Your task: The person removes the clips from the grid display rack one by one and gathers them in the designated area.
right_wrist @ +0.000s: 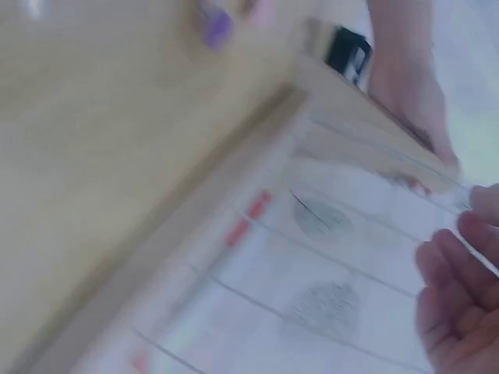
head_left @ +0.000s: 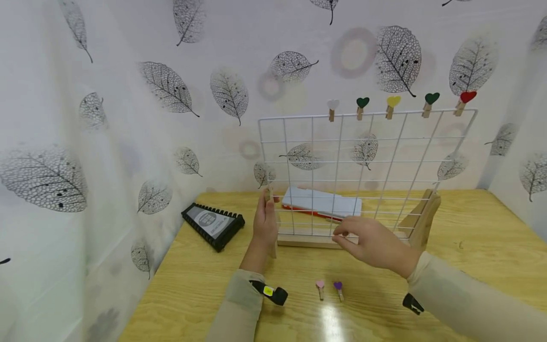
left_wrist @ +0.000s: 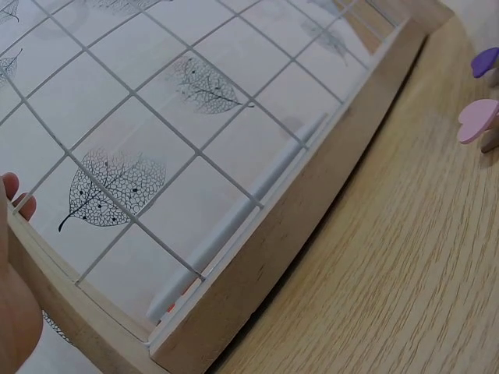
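Observation:
My left hand [head_left: 266, 223] grips the wooden side support [left_wrist: 74, 312] at the left end of a white wire grid [head_left: 314, 162]. In front of the grid's lower middle is my right hand [head_left: 369, 240], its fingers loosely bent with nothing visible between them. Heart-topped clothespins sit along the grid's top wire: a white one [head_left: 332, 110], a yellow one [head_left: 391, 107], a red one [head_left: 465, 102] and green ones [head_left: 362, 108]. A pink heart clothespin [head_left: 320, 289] and a purple heart clothespin [head_left: 339, 290] lie on the table before the rack.
The grid stands on a wooden base [head_left: 307, 241] with a right support [head_left: 424, 223]. Behind it lies a white flat item with a red edge [head_left: 320, 202]. A black-edged grey case [head_left: 212, 223] rests at the table's left. Leaf-patterned curtain [head_left: 231, 156] surrounds the table [head_left: 179, 289].

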The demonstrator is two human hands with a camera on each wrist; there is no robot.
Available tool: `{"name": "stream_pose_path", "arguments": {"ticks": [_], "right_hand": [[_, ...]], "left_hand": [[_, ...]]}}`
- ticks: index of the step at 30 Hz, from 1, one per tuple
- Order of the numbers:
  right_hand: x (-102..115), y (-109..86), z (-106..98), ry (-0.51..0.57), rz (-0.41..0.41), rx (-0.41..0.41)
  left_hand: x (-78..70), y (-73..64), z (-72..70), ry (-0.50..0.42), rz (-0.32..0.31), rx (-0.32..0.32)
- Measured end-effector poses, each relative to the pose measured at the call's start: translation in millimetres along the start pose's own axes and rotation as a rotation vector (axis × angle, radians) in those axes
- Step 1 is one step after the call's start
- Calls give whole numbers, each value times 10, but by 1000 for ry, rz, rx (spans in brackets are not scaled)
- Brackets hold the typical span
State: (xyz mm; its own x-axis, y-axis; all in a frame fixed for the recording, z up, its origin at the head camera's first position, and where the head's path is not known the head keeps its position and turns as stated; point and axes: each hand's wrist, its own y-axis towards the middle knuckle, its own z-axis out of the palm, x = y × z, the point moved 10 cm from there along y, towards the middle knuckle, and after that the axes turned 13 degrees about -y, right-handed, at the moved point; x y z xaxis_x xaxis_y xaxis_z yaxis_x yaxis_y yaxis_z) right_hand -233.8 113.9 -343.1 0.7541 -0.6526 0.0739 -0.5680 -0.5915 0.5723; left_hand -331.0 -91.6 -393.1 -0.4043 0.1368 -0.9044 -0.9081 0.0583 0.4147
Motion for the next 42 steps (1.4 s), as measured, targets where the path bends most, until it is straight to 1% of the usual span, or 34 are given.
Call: {"name": "stream_pose_path", "arguments": {"ticks": [2, 3, 5, 7, 13, 17, 20, 23, 25, 28, 30, 32, 35, 37, 39, 42], "right_hand": [[49, 95, -229, -70, -79, -136], [64, 138, -337, -91, -103, -187], [81, 232, -544, -115, -142, -276], [89, 326, -728, -145, -157, -333], [133, 576, -1181, -196, -180, -466], [163, 726, -1457, -204, -185, -539], [173, 855, -1641, -217, -186, -574], [175, 996, -1795, -242, -181, -594], [180, 1107, -1864, -277, -177, -588], [173, 1292, -1913, -362, -160, -519], [140, 1408, -1920, -394, -113, -455], [71, 1512, -1899, -417, -35, -363], [-67, 1621, -1829, -382, 110, -217], [-136, 1657, -1778, -352, 173, -142], [-185, 1668, -1753, -322, 212, -100], [-249, 1665, -1747, -295, 268, -66]], "left_hand": [[-83, -25, 15, -5, 5, -5], [-117, -36, 21, -7, 12, -7], [-128, -38, 21, -6, 18, -8], [-143, -40, 21, -1, 24, -10], [-138, -42, -6, 13, 9, -14], [22, -4, -58, 35, 2, -23], [151, 24, -91, 45, 9, -31], [176, 22, -94, 48, 41, -30], [171, 20, -90, 44, 66, -22], [153, 10, -88, 54, 94, -17], [139, 6, -87, 60, 106, -17], [144, 6, -91, 65, 102, -22], [152, 16, -85, 63, 91, -22], [150, 21, -72, 56, 75, -18], [122, 24, -50, 46, 62, -10], [-7, 1, -8, 26, 57, -1]]}}
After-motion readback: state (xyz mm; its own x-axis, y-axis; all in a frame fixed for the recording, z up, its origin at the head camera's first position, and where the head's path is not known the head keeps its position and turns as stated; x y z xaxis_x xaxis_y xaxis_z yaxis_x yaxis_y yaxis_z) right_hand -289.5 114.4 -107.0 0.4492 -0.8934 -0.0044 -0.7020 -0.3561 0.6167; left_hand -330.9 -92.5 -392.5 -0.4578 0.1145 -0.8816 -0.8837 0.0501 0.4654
